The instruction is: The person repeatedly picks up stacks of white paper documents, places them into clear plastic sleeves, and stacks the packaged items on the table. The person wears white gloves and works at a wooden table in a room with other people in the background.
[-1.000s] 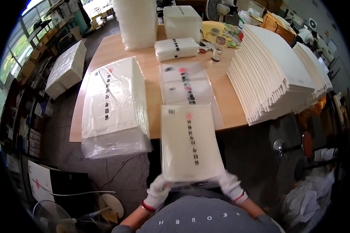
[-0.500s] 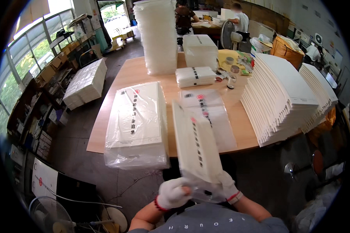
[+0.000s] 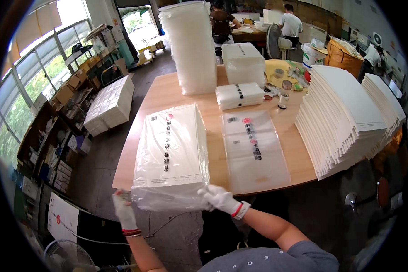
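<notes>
A thick stack of bagged white paper (image 3: 172,149), wrapped in clear plastic with dark print and a red emblem, lies at the table's near edge. Beside its near left corner is my left hand (image 3: 125,212) in a white glove, its fingertips blurred. My right hand (image 3: 219,198), also gloved, is at the stack's near right corner with fingers reaching against its side. It appears to hold nothing, fingers apart. Flat on the table right of the stack lies an empty clear printed plastic bag (image 3: 256,158).
A tall pile of translucent plastic bags (image 3: 190,50) rises at the table's back. Bundled bags (image 3: 239,94) and a small jar (image 3: 283,100) sit near it. High stacks of white paper (image 3: 335,118) fill the right side. Other people work at a far table (image 3: 247,34).
The bagged paper packet that both hands held in front of me now lies on the left stack. My hands have moved apart to its near corners.
</notes>
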A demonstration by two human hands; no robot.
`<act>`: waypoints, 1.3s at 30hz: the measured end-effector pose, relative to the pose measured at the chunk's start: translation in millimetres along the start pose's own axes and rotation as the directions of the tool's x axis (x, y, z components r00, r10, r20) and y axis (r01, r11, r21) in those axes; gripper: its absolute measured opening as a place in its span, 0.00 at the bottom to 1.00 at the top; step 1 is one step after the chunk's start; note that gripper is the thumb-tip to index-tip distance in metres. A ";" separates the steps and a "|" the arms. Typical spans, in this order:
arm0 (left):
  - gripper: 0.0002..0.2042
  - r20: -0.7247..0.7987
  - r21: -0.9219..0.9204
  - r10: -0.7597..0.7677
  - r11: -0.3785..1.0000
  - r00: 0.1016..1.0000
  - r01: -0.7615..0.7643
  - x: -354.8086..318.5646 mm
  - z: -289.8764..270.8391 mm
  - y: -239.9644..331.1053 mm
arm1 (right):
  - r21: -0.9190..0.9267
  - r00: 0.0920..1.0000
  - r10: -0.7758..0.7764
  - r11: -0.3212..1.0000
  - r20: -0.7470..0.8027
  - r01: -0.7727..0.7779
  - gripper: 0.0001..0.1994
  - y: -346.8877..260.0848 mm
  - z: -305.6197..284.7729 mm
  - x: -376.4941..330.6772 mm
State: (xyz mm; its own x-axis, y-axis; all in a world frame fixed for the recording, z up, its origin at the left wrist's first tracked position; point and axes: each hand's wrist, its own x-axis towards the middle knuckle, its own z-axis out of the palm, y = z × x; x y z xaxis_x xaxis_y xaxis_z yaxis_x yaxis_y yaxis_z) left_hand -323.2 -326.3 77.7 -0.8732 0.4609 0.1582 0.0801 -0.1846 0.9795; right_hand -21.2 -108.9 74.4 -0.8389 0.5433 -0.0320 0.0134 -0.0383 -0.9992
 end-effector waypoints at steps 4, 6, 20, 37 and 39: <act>0.20 -0.001 0.121 -0.042 0.992 0.999 0.042 38.1 40.9 33.9 | -0.075 0.926 0.015 0.996 -0.377 -0.046 0.26 -34.8 -29.9 19.7; 0.20 0.078 0.530 -0.409 0.789 0.909 0.310 61.6 72.1 47.8 | -0.137 0.929 0.047 0.985 -0.367 -0.104 0.31 -31.3 -16.5 47.5; 0.34 0.301 0.894 0.019 0.342 0.953 -0.289 14.3 83.8 30.9 | -0.382 0.988 0.150 0.912 -0.030 -0.150 0.41 -17.3 4.3 -6.0; 0.07 0.848 0.382 0.217 0.384 0.484 -0.841 -172.0 419.4 -125.1 | 0.306 0.836 0.462 0.875 -0.297 -0.374 0.19 86.3 -119.5 -199.2; 0.07 0.881 0.271 0.169 0.585 0.442 -0.764 -156.8 430.4 -138.2 | 0.337 0.843 0.464 0.867 -0.273 -0.368 0.19 85.5 -126.1 -198.6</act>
State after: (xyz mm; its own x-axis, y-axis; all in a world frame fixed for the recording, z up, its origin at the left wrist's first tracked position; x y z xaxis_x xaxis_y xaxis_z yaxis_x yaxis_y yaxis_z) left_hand 9.5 0.5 -29.0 0.0515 0.9373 0.3447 0.8444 -0.2252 0.4862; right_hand 215.1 -114.3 -7.8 -0.5526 0.6690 -0.4971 0.1366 -0.5157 -0.8458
